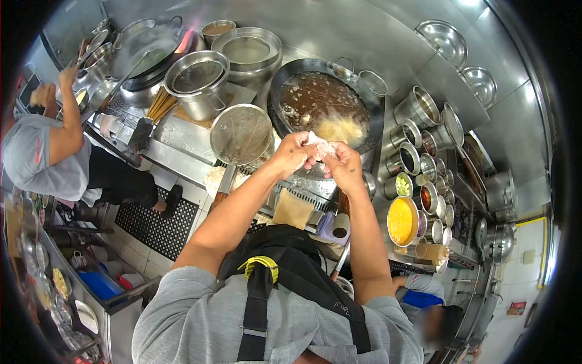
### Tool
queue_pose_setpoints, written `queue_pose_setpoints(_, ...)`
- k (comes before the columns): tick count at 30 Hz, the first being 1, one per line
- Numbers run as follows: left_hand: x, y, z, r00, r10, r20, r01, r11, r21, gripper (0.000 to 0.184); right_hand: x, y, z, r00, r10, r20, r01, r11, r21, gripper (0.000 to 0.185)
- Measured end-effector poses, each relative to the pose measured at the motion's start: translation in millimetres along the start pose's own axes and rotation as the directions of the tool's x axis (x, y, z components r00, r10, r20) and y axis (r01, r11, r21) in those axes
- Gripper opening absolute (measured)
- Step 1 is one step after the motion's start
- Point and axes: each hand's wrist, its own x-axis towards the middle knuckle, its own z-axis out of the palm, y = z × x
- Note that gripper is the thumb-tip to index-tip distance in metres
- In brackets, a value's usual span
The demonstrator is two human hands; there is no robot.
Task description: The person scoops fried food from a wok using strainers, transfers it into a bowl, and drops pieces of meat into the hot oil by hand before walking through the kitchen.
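Note:
My left hand [293,156] and my right hand [344,168] pinch a pale pink, white-coated piece of raw meat [320,146] between them. Both are held over the near edge of a large black wok [377,124]. Dark brown oil [324,94] bubbles in the wok, with a patch of pale yellow foam [339,128] just beyond my fingers. What lies under the foam is hidden. To the left of my left hand, a round mesh strainer [241,134] rests with its handle towards me.
Metal pots [195,94] stand left of the wok. On the right are several steel containers [403,159] and a bowl of yellow liquid [402,222]. A co-worker [48,155] works at another wok on the left; another person [421,294] is at lower right.

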Motion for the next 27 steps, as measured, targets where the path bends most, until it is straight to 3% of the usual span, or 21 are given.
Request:
queue_pose_setpoints(7,5,-8,6,0.998,0.024,-0.058,-0.025,1.0,-0.016,0.013,10,18,-7,0.998,-0.025,-0.054,0.025,1.0,0.013,0.014)
queue_pose_setpoints(13,3,-18,12,0.992,0.037,-0.118,-0.059,0.982,-0.182,0.01,15,34,-8,0.996,0.01,-0.086,0.016,0.954,0.299,0.01)
queue_pose_setpoints(16,5,-22,15,0.979,-0.021,-0.205,-0.036,0.961,-0.273,0.01,19,22,3,0.986,-0.014,-0.167,0.026,0.997,0.072,0.009)
queue_pose_setpoints(17,7,-23,14,0.976,-0.014,-0.216,-0.05,0.957,-0.286,0.009,23,26,7,0.964,-0.179,-0.198,0.163,0.982,-0.095,0.009)
queue_pose_setpoints(19,8,-25,9,0.971,-0.002,-0.238,-0.075,0.947,-0.312,0.009,34,40,12,0.854,-0.491,-0.172,0.386,0.82,-0.423,0.008)
queue_pose_setpoints(20,10,-29,2,0.976,0.019,-0.218,-0.084,0.952,-0.294,0.01,36,41,12,0.875,-0.467,-0.127,0.371,0.815,-0.445,0.006)
queue_pose_setpoints(22,3,-15,1,0.986,-0.015,-0.165,-0.039,0.949,-0.314,0.012,21,13,12,0.984,-0.153,-0.092,0.141,0.982,-0.127,0.005)
queue_pose_setpoints(23,-1,-8,-1,0.989,-0.028,-0.145,-0.02,0.946,-0.324,0.013,17,2,12,1.0,0.003,-0.028,-0.002,1.0,0.03,0.005)
queue_pose_setpoints(24,-1,-6,-4,0.991,-0.053,-0.119,0.013,0.949,-0.316,0.016,20,10,7,1.0,0.003,-0.023,0.0,0.992,0.129,0.004)
queue_pose_setpoints(27,4,0,-6,0.99,-0.059,-0.131,0.043,0.991,-0.127,0.018,20,5,9,0.998,-0.002,0.055,-0.003,0.996,0.091,0.006)
